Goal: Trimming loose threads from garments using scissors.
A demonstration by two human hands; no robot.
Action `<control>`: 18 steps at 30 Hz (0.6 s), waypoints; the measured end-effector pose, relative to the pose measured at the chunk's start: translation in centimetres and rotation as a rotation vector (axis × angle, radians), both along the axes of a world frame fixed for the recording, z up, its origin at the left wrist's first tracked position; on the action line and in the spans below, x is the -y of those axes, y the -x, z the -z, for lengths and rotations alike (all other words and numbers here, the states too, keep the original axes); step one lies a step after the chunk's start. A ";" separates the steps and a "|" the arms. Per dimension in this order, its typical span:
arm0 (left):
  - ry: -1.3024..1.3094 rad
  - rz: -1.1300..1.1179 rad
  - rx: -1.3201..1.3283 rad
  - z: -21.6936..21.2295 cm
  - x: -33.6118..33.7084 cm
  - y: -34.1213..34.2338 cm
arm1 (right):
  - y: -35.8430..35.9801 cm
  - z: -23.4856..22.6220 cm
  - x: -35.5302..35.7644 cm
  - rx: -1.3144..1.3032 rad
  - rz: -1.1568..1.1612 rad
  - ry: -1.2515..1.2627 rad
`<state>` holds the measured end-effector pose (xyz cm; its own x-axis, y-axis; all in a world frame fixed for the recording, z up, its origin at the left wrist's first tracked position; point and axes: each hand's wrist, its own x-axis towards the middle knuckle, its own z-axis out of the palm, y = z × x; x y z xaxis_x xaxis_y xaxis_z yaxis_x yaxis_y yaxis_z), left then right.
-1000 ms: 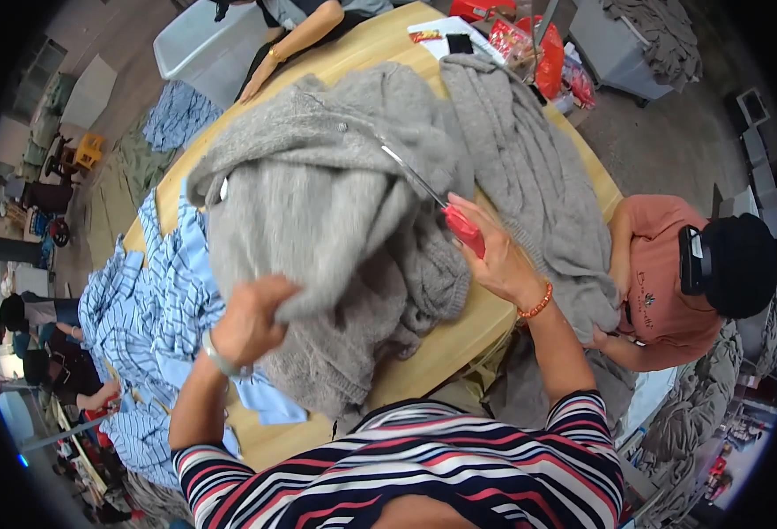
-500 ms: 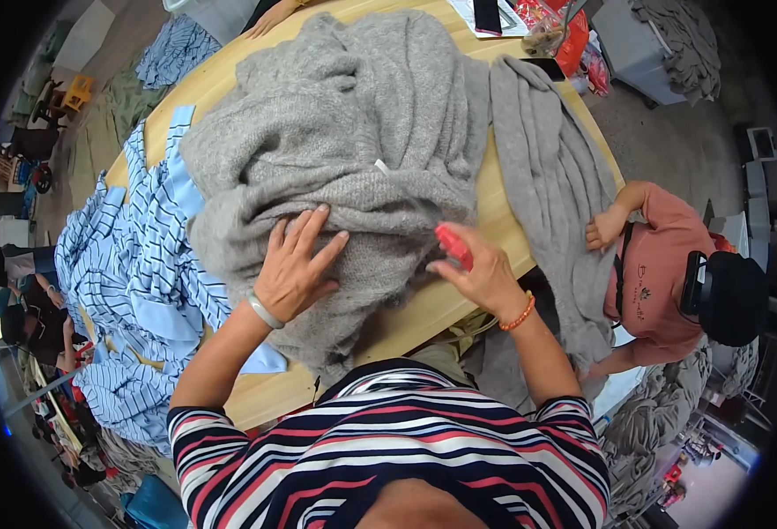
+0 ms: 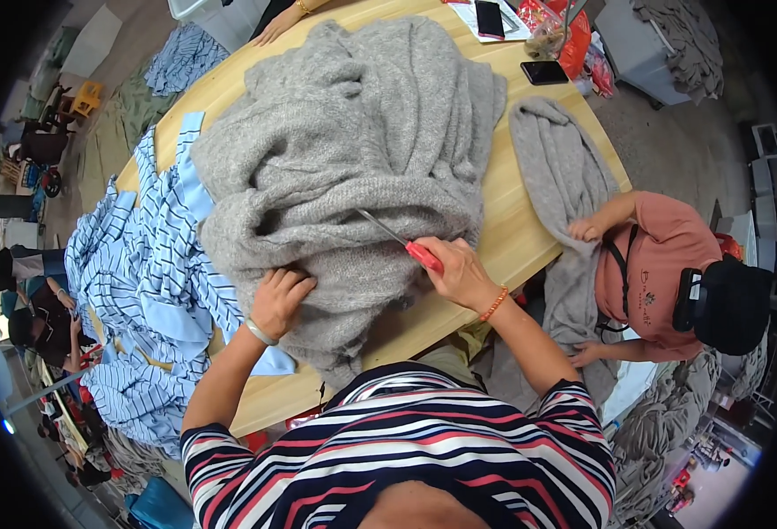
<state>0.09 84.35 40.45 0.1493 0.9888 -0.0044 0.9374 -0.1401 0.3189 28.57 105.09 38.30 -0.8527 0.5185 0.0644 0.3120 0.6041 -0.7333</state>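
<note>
A large heap of grey knitwear lies on the table in front of me, with a thick rolled edge across its near part. My right hand grips a pair of red-handled scissors. Their thin metal blades look closed, and the tip points up and left at the rolled edge. On the near left of the heap, my left hand has its fingers curled into the grey cloth. The fingertips are partly hidden in the knit.
Blue striped garments cover the table's left side. At right, a co-worker handles a grey knit piece. Two phones, one a black phone, and a red plastic bag sit at the far right. Another person's hand rests at the far edge.
My left hand has slid nearer and its spread fingers have curled. My right hand has turned the scissors so the blades show over the knit. The co-worker has pulled the grey piece nearer, uncovering a phone.
</note>
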 end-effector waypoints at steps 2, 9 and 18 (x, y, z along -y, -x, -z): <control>-0.013 -0.129 0.327 -1.3 0.0 0.5 | -0.3 -1.4 -0.7 -0.038 -0.034 -0.023; 0.193 -0.462 0.974 -8.7 -2.8 1.5 | 2.7 -3.3 2.4 -0.102 -0.095 -0.247; 0.530 -0.639 1.071 -15.9 -2.7 8.6 | 2.5 -8.7 -5.7 -0.063 -0.211 0.267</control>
